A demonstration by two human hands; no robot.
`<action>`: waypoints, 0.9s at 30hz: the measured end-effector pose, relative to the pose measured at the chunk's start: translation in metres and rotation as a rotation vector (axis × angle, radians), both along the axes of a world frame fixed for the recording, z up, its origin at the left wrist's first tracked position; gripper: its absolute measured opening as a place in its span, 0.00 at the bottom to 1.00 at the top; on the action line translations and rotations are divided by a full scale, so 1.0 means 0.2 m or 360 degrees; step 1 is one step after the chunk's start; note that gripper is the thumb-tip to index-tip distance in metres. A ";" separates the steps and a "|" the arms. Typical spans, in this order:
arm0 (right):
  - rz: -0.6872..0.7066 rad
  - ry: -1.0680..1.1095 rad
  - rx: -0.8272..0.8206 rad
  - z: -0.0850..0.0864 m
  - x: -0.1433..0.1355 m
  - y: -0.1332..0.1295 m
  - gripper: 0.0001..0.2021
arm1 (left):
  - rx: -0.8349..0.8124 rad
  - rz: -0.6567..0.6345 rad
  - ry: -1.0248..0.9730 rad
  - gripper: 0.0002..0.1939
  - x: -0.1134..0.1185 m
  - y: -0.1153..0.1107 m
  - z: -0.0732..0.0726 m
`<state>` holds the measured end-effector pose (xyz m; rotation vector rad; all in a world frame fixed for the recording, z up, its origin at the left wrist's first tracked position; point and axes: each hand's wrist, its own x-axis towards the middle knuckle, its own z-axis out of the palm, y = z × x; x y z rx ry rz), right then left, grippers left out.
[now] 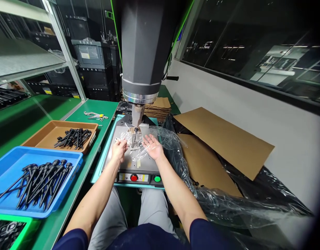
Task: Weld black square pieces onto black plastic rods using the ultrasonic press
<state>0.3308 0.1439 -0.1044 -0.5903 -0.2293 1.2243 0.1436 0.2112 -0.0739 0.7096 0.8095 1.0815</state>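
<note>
Film [142, 152] in pinched left fingers [122, 145], at wide right fingers [149, 140]; arranging step likely, calling for clearance from horn [137, 115] beyond.

Trays [9, 163] left of press [142, 45], cardboard [225, 140] right.

Green worktop [102, 105] had a pale metal shelf [24, 57] above its left part; a light metal post [65, 48] stood by its back edge. Black crates [94, 76] were stacked behind the worktop, gray bin [97, 57] among them. White wall [227, 100] ran right of the worktop, well apart, with a wide dark window [240, 41] higher than the worktop. Light streaks [233, 47] showed in the glass, reflected or beyond, couldn't tell. Area behind the worktop was dim.
</note>
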 end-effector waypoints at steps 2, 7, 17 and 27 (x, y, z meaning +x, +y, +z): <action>0.0010 -0.0022 0.0010 0.00 0.00 0.00 0.07 | -0.0002 0.0010 -0.0014 0.18 0.00 0.00 -0.01; 0.0031 -0.0054 0.0028 0.02 0.00 0.02 0.07 | 0.0028 0.0072 -0.0017 0.18 -0.02 0.01 0.00; 0.0054 -0.0081 -0.0048 -0.02 -0.01 0.01 0.08 | 0.0013 0.0069 -0.0008 0.19 -0.05 0.01 -0.03; 0.0049 -0.0094 -0.0112 -0.01 -0.01 0.02 0.08 | -0.0026 0.0048 -0.0036 0.19 -0.06 0.01 -0.04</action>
